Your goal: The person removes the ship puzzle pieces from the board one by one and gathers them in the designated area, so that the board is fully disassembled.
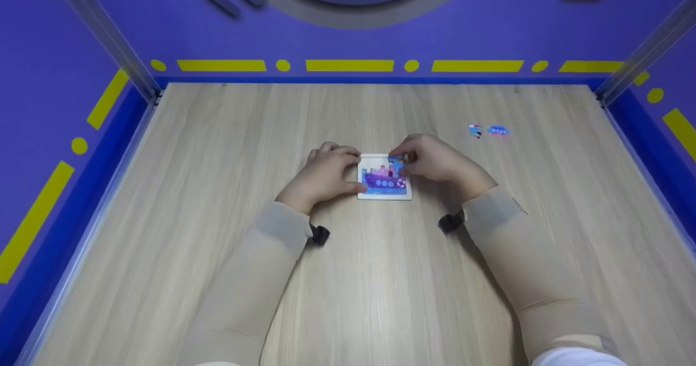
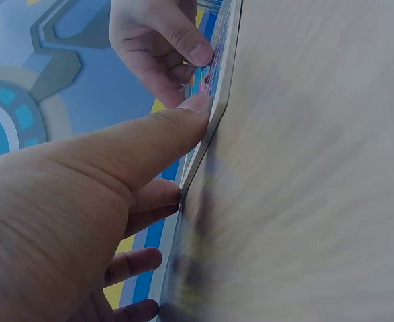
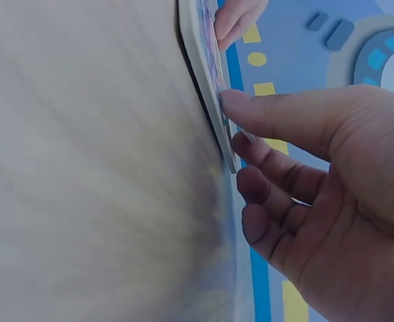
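A small square jigsaw puzzle board (image 1: 383, 197) with a white rim lies on the table, its picture a pink and purple ship (image 1: 380, 180) on blue water. The upper left of its inside shows pale and bare. My left hand (image 1: 325, 177) holds the board by its left side, thumb on the lower left corner and a fingertip at the upper left one. At the upper right corner my right hand (image 1: 435, 159) pinches a blue puzzle piece (image 1: 395, 161) between thumb and index finger. A thin edge of that piece (image 3: 250, 137) shows in the right wrist view, close over the rim.
Two loose puzzle pieces lie farther back on the right: one with red, white and blue (image 1: 475, 131), the other blue and pink (image 1: 498, 130). Purple panels (image 1: 348, 45) with yellow marks stand along the back and both sides of the wooden table (image 1: 359, 301).
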`<state>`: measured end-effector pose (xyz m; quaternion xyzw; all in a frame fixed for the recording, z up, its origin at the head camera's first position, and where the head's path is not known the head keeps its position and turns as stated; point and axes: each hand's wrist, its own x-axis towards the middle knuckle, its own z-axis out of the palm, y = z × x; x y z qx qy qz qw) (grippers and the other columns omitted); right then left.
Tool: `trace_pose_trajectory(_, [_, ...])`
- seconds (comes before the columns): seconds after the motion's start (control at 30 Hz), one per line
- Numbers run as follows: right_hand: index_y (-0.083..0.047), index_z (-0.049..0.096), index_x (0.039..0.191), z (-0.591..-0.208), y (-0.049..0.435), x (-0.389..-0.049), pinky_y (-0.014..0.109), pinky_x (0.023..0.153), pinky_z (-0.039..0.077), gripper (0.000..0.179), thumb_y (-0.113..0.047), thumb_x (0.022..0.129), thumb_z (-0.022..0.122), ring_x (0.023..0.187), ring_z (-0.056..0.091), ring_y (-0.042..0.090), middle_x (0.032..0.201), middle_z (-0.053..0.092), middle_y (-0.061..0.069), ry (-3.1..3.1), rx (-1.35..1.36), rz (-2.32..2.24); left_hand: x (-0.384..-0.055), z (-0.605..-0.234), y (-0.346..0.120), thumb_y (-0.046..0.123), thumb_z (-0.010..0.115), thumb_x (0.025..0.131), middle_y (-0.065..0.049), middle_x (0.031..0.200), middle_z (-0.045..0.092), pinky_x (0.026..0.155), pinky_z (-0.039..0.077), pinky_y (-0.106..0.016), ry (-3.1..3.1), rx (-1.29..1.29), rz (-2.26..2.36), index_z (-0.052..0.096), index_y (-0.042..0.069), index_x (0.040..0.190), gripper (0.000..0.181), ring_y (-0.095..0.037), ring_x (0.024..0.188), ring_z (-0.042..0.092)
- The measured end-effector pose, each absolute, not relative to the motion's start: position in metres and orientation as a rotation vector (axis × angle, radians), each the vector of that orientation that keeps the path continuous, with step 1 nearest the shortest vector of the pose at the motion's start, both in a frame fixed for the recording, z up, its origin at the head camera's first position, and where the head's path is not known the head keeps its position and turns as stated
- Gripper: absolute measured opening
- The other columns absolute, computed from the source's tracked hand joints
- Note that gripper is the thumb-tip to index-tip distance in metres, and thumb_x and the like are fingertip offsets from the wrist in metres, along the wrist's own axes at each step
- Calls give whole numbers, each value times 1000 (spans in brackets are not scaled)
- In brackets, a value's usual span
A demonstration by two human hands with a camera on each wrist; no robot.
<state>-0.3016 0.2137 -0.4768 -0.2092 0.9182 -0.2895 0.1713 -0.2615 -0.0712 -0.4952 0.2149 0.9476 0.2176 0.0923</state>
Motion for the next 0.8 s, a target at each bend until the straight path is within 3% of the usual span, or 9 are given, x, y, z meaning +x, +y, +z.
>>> trace_pose_trajectory(0.17, [-13,82,140,-477,218,-304,43,96,52,37,-7,103,81,109,61,29,123,76,13,2594,-629,-845,-262,-495,-72,56,86,98,2,170,59,131,32,-55,2803,635,661,68,13,158,76,-31,160,43])
trace_pose_trajectory(0.37, [-13,83,138,-478,223,-309,48,107,56,37,-6,102,82,114,65,30,129,79,13,2565,-605,-942,-262,-495,-72,56,85,98,1,171,58,133,32,-56,2807,644,646,67,13,158,76,-31,161,43])
trace_pose_trajectory(0.63, [-8,81,136,-479,231,-313,20,89,61,38,-7,98,85,111,71,24,135,78,16,2428,-425,-1205,-262,-496,-72,56,85,99,1,171,58,133,32,-55,2803,645,648,68,13,158,75,-32,161,43])
trace_pose_trajectory(0.8, [-6,79,138,-480,235,-314,22,91,63,39,-4,99,81,105,73,18,129,77,10,2295,-323,-1406,-262,-496,-72,56,85,99,1,170,59,132,33,-56,2808,647,635,67,13,158,76,-32,161,43])
